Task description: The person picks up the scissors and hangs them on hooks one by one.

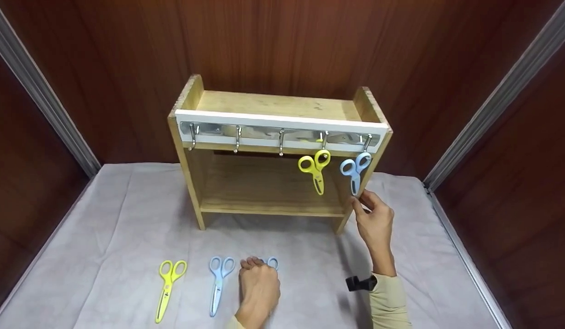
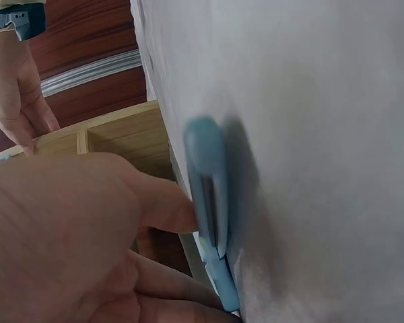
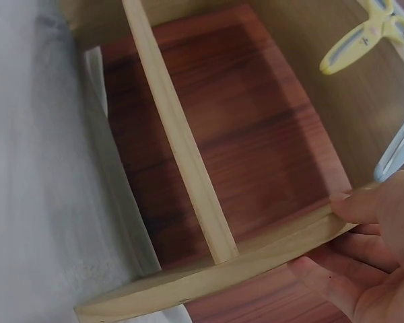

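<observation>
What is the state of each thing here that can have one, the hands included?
Hanging yellow scissors: closed, tip down.
Hanging blue scissors: closed, tip down.
Lying yellow scissors: closed, flat on cloth.
Lying blue scissors: closed, flat on cloth.
Third blue scissors: held, partly hidden.
Three leftmost hooks: bare.
Two rightmost hooks: each bearing scissors.
Wooden rack: upright.
Left hand: gripping the third blue scissors.
Right hand: gripping the rack's side board.

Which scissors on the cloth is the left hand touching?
The rightmost blue pair on the cloth, partly hidden under the left hand; the middle blue pair and leftmost yellow pair lie untouched.
</observation>
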Demonstrator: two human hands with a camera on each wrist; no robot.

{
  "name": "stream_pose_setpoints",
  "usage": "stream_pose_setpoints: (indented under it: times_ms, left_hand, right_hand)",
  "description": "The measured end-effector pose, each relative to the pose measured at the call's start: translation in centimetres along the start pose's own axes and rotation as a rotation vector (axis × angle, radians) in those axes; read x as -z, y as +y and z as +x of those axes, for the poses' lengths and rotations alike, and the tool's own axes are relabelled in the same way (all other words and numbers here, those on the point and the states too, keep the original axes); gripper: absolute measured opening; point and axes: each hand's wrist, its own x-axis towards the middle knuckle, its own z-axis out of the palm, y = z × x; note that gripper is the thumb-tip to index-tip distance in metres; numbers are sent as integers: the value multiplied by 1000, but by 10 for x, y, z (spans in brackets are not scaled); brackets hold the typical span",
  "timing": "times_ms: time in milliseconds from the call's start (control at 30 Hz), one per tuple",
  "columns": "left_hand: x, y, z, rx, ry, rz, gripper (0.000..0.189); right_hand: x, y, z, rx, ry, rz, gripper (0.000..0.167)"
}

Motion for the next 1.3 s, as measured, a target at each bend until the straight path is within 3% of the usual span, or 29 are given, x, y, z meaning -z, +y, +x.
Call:
stream_pose_setpoints:
  times_ms: [133,300,467,600,733,900,1033,1133,1300]
  left_hand:
    - [-3,3,5,-10,26,7,44]
    - [-8,4,8,1,128,-34,21]
    - [-7,-1,10,6,229,-67,23]
    - [-3,-5,10,-1,224,-124,22]
    - [7,-13,11,3,113,-302,25]
    - [25,-28,15,13,-144,-601,33]
    - [38,-40,23,-3,-340,-772,36]
    - [45,-49,28,-32,-413,-875,30]
    - [50,-61,36,-91,-460,-1021,22]
  right_hand:
    - [1,0,1,-7,7,-11,24]
    - [1,-1,1,-14,9,-12,24]
    - [1,0,1,-11,19,4,22]
    - [1,0,2,-12,28,14,21]
    - [1,0,1,-19,31,-8,21]
    - [0,1,0,-11,26,-24,21]
    - [0,0,0,-14,19,-8,21]
    - [0,-1,1,-22,17,-5,21]
    - [-1,-1,-1,-15,19,-12,20]
